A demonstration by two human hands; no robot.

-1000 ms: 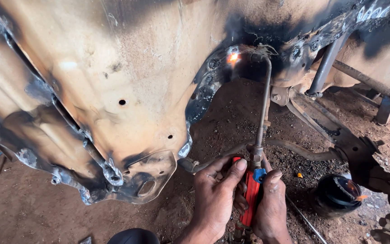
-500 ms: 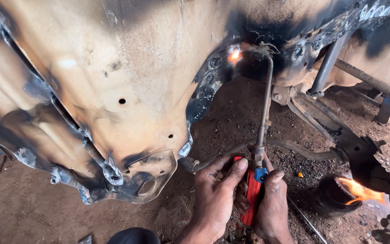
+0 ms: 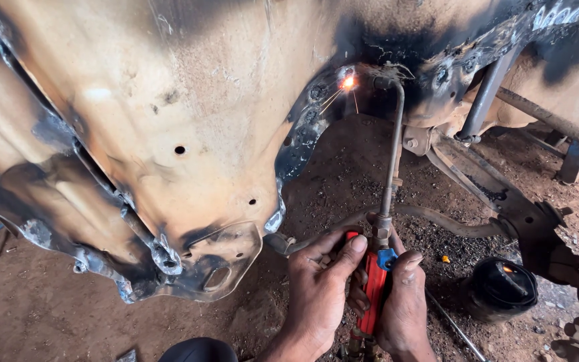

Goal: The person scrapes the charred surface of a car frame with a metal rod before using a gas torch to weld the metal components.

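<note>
Below, both hands' fingers wrapped round red torch, black pot glowing inside

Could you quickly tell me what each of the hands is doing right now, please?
Left hand: closed around the red handle of the cutting torch.
Right hand: closed on the same handle, thumb by the blue knob.

The cutting torch has a red handle with a blue knob; at twelve o'clock, orange sparks glow against the tan, black-scorched metal panel. The ground is reddish-brown.
</note>
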